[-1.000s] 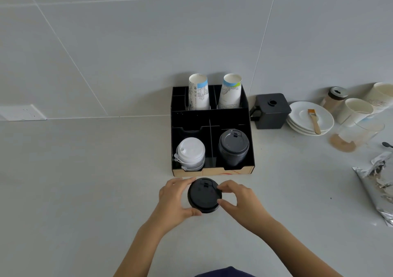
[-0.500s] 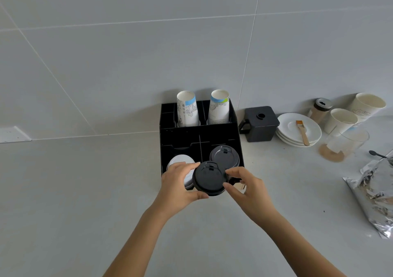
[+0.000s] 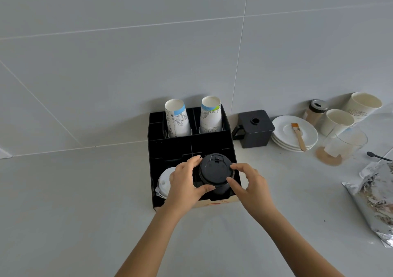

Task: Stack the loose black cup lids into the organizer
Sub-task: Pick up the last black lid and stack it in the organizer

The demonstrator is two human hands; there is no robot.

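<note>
A black cup lid (image 3: pixel 215 169) is held over the front right compartment of the black organizer (image 3: pixel 187 147), on top of the stack of black lids there. My left hand (image 3: pixel 184 183) grips its left edge with thumb and fingers. My right hand (image 3: pixel 247 182) touches its right edge with the fingertips. A stack of white lids (image 3: pixel 164 181) fills the front left compartment, partly hidden by my left hand. Two upside-down paper cup stacks (image 3: pixel 177 118) stand in the back row.
To the right of the organizer are a black square pot (image 3: pixel 254 128), stacked white saucers (image 3: pixel 287 132) with a brush (image 3: pixel 298 135), a shaker jar (image 3: pixel 315 111), paper cups (image 3: pixel 338 120), a clear glass (image 3: pixel 342 144) and a foil bag (image 3: pixel 374 198). A tiled wall rises behind.
Both hands carried the black lid from the counter in front of the organizer up and forward, onto the black lid stack in the front right compartment.
</note>
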